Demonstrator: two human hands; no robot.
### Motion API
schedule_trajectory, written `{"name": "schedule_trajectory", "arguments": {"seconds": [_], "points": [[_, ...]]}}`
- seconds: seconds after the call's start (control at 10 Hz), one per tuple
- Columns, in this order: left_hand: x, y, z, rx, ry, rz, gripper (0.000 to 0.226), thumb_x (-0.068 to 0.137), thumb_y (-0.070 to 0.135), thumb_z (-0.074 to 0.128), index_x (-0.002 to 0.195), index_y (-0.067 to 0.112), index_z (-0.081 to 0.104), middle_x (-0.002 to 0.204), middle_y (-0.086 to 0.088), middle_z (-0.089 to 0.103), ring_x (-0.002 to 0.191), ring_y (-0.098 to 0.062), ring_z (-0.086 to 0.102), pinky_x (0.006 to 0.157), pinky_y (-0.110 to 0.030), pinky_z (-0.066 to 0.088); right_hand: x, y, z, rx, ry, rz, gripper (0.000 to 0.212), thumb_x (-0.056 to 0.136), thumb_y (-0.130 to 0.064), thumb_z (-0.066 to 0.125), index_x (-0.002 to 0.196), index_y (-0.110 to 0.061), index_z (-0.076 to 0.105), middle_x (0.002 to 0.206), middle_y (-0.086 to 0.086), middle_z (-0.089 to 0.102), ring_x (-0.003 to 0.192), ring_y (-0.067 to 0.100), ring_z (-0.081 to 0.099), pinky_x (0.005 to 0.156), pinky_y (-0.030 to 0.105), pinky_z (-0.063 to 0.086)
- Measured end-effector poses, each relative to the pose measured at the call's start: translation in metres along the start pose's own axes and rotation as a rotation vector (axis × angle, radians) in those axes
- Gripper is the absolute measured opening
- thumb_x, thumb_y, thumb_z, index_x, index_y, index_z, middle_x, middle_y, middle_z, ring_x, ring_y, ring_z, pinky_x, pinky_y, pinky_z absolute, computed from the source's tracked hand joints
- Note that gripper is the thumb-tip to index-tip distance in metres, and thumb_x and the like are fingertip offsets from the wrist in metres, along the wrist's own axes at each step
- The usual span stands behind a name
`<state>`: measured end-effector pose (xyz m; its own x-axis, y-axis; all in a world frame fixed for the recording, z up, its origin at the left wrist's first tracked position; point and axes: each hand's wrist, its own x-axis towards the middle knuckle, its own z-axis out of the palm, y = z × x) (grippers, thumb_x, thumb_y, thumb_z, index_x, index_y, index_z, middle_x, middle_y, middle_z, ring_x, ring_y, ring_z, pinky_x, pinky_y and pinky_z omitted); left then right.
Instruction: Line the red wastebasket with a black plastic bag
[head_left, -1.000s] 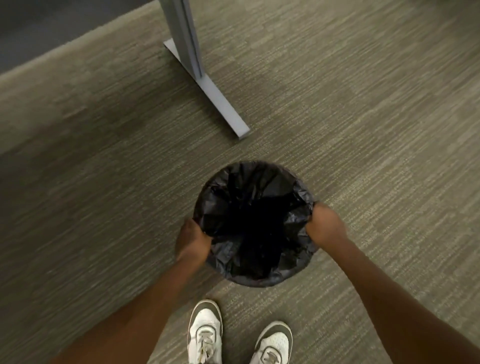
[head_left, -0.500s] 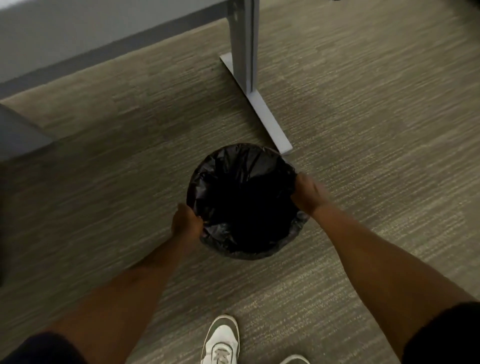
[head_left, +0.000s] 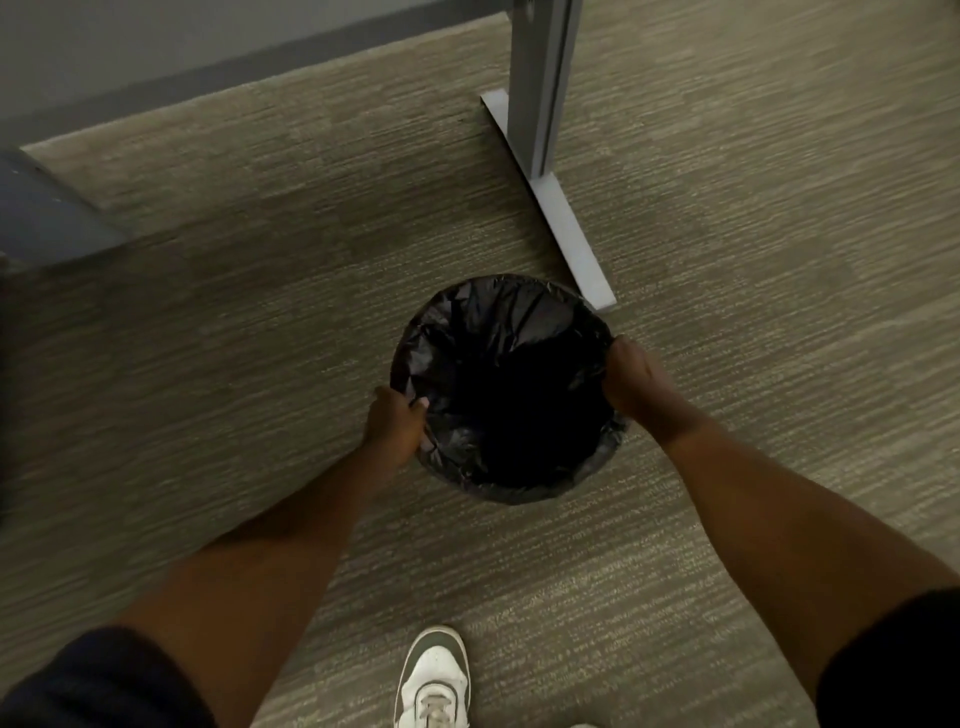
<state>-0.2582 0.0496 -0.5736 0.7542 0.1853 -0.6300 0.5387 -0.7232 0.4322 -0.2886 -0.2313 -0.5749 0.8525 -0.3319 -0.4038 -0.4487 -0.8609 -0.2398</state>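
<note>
A black plastic bag (head_left: 498, 353) lines a round wastebasket standing on the carpet, and its edge is folded over the rim all round. The bag hides the basket's red wall, so no red shows. My left hand (head_left: 395, 421) grips the bag-covered rim on the left side, thumb inside. On the right side my right hand (head_left: 631, 376) is closed on the bag-covered rim. The inside of the bag is dark and its bottom cannot be made out.
A grey metal desk leg with a flat foot (head_left: 566, 228) stands just behind and right of the basket. A grey wall base (head_left: 208, 67) runs along the back, and a dark panel (head_left: 47, 218) sits at the left. One white shoe (head_left: 434, 680) is below.
The basket, held by both hands, now sits farther from my feet and closer to the desk leg's foot. The view has tilted up, showing more wall. Both grips are unchanged.
</note>
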Motion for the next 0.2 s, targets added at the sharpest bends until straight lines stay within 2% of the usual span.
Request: {"name": "schedule_trajectory", "arguments": {"seconds": [0.1, 0.2], "points": [[-0.006, 0.002, -0.007, 0.051, 0.016, 0.062, 0.076, 0.091, 0.042, 0.053, 0.139, -0.007, 0.021, 0.138, -0.028, 0.043, 0.121, -0.043, 0.049, 0.091, -0.044, 0.045, 0.0, -0.005, -0.005, 0.033, 0.006, 0.029, 0.03, 0.09, -0.017, 0.048, 0.111, 0.003, 0.052, 0.11, 0.026, 0.061, 0.096, 0.044, 0.059, 0.07, 0.045, 0.046], [-0.026, 0.001, -0.014, 0.226, 0.159, 0.179, 0.082, 0.09, 0.049, 0.049, 0.143, -0.005, 0.018, 0.134, -0.027, 0.044, 0.118, -0.042, 0.049, 0.089, -0.049, 0.047, -0.013, -0.012, -0.013, -0.013, 0.08, 0.017, 0.076, 0.093, -0.043, 0.047, 0.142, 0.007, 0.018, 0.141, 0.03, 0.037, 0.126, 0.049, 0.039, 0.096, 0.056, 0.039]]}}
